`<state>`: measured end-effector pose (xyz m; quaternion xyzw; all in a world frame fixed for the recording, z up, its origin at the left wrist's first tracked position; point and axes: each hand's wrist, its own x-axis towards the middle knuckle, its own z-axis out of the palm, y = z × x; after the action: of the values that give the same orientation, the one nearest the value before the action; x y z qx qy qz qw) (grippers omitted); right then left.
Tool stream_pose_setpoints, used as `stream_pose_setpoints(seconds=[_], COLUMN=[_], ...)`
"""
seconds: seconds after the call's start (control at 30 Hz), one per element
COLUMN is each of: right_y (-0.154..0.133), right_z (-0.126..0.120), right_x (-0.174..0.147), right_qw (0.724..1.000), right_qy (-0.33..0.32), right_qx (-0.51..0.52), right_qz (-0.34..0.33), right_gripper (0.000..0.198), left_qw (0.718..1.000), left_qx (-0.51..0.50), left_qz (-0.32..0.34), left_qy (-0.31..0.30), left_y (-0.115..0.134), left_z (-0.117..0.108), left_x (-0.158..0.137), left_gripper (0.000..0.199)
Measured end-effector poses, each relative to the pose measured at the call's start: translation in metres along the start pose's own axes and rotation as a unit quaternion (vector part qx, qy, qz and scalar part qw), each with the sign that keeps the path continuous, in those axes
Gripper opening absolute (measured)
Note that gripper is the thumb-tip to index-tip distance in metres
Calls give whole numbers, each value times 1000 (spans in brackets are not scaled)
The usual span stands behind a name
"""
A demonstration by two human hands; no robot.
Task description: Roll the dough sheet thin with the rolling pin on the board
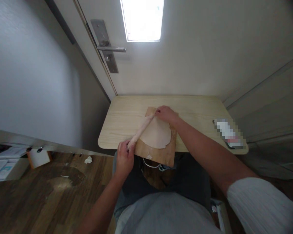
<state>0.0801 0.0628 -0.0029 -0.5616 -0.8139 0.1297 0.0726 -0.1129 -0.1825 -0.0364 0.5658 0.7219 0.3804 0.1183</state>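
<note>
lying slantwise between the two hands, the slim rolling pin (143, 127) has its long axis running from near left to far right, along the left part of the dough sheet (158, 132). the left hand (125, 156), nearer the body, has its fingers curled round the pin's near end, just beside the wooden board (169, 156); the right hand (166, 114) has its fingers closed over the far end, close to the board's far edge. the pin looks pale, and i cannot tell whether dough is wrapped round it. the open spread of the sheet lies flat on the board, right of the left fingers and on the near side of the right ones. the board's near end juts past the light wood table (122, 112) toward the lap.
</note>
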Motion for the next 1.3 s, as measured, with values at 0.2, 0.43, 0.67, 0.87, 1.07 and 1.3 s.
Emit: stream_pose_setpoints(seconds=[0.2, 0.43, 0.67, 0.87, 1.07, 1.3], right_y=[8, 26, 39, 54, 49, 49], right_z=[2, -11, -23, -14, -10, -16], right_x=[-20, -50, -80, -131, -161, -151], right_qw=[1000, 998, 994, 977, 977, 965], right_qy=[-8, -33, -76, -97, -49, 155], right_qx=[3, 38, 45, 137, 137, 140], right_qz=[-14, 30, 57, 134, 156, 160], right_gripper=[24, 22, 14, 17, 15, 35], left_qw=[998, 998, 998, 999, 998, 993], left_qx=[-53, -68, -65, -34, 53, 72], left_qz=[-29, -4, 4, 3, 3, 92], left_qy=[27, 6, 22, 24, 19, 2], left_y=[5, 25, 29, 34, 36, 47], left_z=[16, 35, 41, 45, 47, 36], left_x=[-23, -34, -34, -33, -30, -34], left_gripper=[25, 23, 24, 27, 33, 27])
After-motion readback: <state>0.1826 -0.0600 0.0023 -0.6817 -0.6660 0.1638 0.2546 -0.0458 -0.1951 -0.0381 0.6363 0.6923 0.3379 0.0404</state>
